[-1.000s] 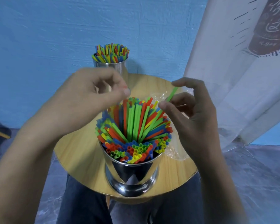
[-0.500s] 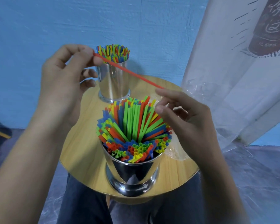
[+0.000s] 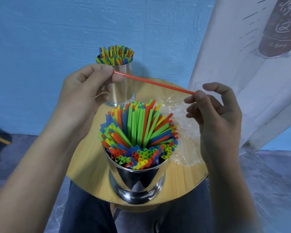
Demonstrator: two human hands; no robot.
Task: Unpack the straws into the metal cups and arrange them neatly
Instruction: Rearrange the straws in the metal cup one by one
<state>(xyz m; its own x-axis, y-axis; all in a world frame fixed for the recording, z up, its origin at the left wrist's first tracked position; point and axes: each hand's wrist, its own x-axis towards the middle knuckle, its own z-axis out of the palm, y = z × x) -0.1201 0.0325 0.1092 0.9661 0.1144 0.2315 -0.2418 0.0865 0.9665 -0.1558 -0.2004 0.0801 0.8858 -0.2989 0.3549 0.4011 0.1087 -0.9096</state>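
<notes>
Pinching both ends of a thin red plastic straw, left hand and right hand hover; round wooden surface shows open wood leftward; right grip new.

Red straw pinched at both ends, near metal cup crammed with splayed coloured straws, far cup full

I count two metal cups, near cup and far cup, one loose red straw, one plastic wrapper, one table.
</notes>
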